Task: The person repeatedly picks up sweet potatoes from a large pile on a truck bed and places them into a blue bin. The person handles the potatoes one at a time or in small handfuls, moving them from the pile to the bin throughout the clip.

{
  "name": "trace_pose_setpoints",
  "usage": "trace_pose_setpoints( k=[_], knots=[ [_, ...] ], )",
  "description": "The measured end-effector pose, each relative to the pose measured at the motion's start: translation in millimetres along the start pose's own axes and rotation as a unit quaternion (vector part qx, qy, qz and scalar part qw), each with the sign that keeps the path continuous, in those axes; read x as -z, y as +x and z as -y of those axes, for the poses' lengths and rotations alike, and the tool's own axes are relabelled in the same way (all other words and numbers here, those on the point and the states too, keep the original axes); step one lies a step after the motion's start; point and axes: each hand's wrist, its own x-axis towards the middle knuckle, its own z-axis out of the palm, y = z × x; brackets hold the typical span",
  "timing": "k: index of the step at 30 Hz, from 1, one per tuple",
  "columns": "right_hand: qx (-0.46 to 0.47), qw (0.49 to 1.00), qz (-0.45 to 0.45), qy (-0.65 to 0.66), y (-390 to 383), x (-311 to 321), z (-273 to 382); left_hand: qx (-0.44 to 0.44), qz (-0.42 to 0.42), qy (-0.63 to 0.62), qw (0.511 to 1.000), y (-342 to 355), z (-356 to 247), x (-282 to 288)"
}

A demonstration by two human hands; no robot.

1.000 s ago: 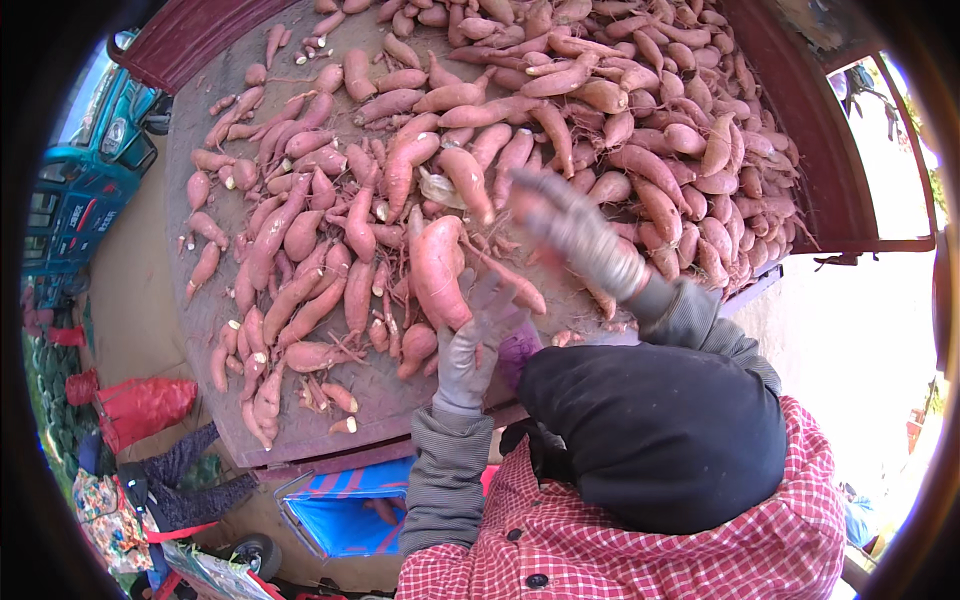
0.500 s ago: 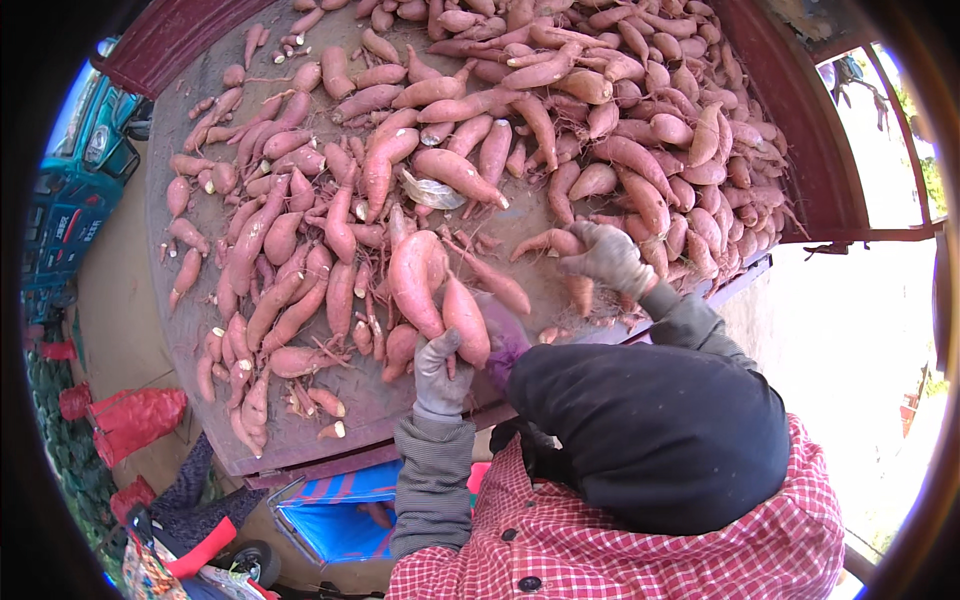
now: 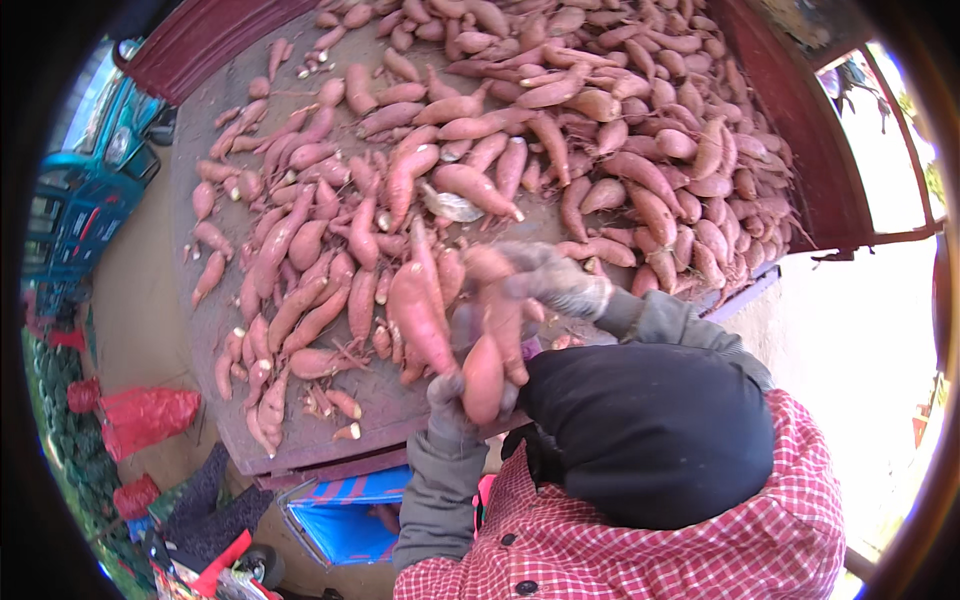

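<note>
My left hand [image 3: 452, 402], in a grey work glove, is closed around the lower ends of a bunch of pink sweet potatoes, near the bed's front edge. A long one [image 3: 418, 318] leans up from it, and a plump one [image 3: 483, 382] lies across the front. My right hand [image 3: 560, 280], gloved and blurred, grips another sweet potato [image 3: 503, 325] beside them. Behind my hands, loose sweet potatoes [image 3: 320, 310] cover the bed, some with pale cut ends. A crumpled pale leaf-like scrap [image 3: 450, 204] rests among them. Black cloth [image 3: 650, 435] hides part of the front edge.
A large heap of sweet potatoes [image 3: 690, 150] fills the right and far side, against the red metal bed wall [image 3: 800, 130]. Below the front edge sits a blue container [image 3: 350, 515]. A teal vehicle [image 3: 85, 210] and red mesh sacks [image 3: 150, 418] stand on the left.
My right hand has come left from the heap's edge to my left hand, with a sweet potato in it. The left hand keeps its bunch, now tilted differently. The view has shifted slightly.
</note>
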Motion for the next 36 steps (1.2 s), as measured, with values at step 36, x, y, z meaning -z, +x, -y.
trace_pose_setpoints(
  k=[36],
  knots=[
    [0.004,0.976,-0.174,-0.133,-34,35,27,-0.128,-0.328,0.347,0.869,-140,-65,68]
  ],
)
